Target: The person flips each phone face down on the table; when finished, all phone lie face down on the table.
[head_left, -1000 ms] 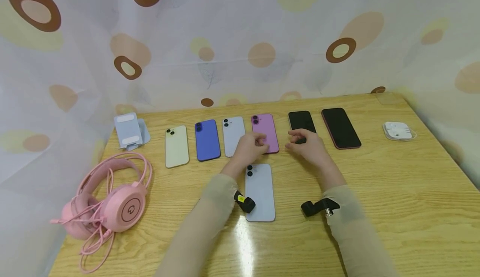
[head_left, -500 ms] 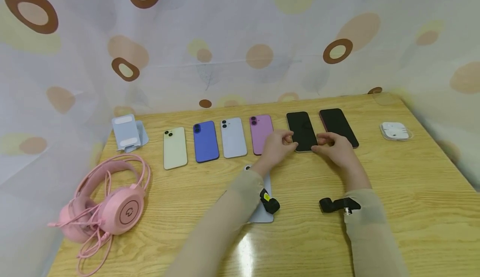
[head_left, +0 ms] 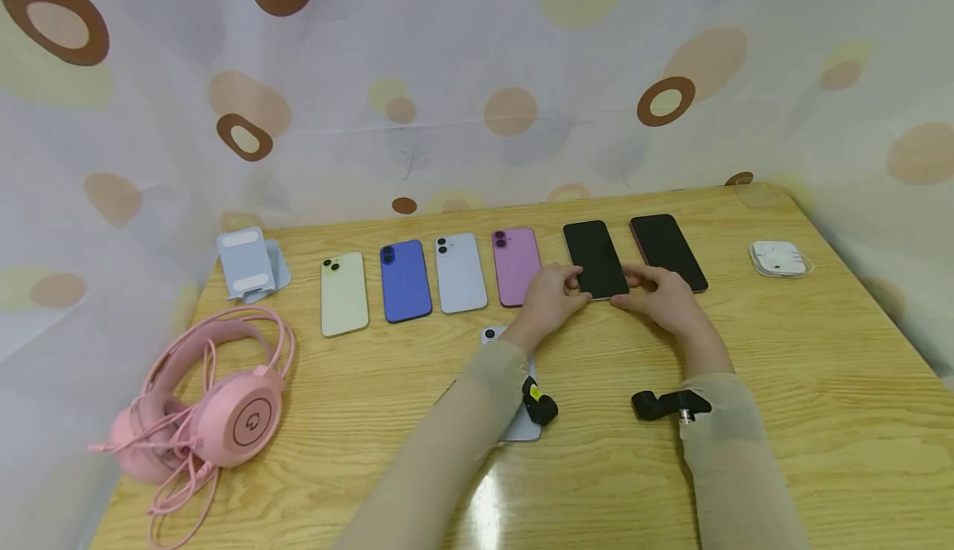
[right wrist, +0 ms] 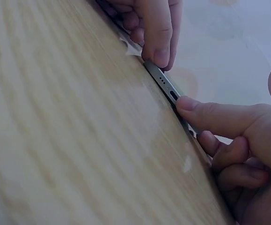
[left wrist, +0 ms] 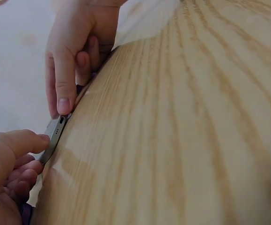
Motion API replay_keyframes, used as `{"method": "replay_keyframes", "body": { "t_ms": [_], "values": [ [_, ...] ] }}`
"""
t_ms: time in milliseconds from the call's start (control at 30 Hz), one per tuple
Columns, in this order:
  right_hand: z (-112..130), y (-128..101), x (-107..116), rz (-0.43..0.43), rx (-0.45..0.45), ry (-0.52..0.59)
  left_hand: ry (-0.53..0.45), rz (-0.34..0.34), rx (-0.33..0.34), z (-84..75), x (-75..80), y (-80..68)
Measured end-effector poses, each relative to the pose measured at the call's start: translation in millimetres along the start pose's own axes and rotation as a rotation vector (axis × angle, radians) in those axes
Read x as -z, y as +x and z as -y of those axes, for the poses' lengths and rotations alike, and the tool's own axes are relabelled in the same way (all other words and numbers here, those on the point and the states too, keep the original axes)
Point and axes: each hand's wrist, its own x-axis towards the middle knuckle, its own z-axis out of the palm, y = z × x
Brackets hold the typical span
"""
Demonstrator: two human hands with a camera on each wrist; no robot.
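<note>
Beige sleeves (head_left: pixel 428 467) stretch over the wooden table (head_left: pixel 596 492), the left one partly hiding a pale phone (head_left: pixel 525 427). Over to the person's left sit pink headphones (head_left: pixel 231 422), their cord in loops. Further in, the left hand (head_left: pixel 550 297) pinches the left edge of a black-screened phone (head_left: pixel 596 256) between thumb and fingers; the right hand (head_left: pixel 666 300) pinches its lower right corner. That phone is screen up between a magenta phone (head_left: pixel 516 264) and a red-edged phone (head_left: pixel 667 252). Leftward lie a light lilac phone (head_left: pixel 461 272), a blue phone (head_left: pixel 406 281) and a cream phone (head_left: pixel 344 295), backs up. White earphones (head_left: pixel 778 258) rest far right, beyond them a spotted curtain (head_left: pixel 447 53).
</note>
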Motion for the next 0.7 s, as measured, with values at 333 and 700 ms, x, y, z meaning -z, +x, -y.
{"method": "replay_keyframes", "body": {
  "t_ms": [333,700],
  "values": [
    [1.0,0.0,-2.7,-0.029,-0.041,0.079,-0.051,0.053,0.038,-3.5,5.9,1.5],
    [2.4,0.6,-4.1,-0.129,0.038,0.378,-0.185,0.062,0.048,-2.0,8.3,0.4]
  ]
}}
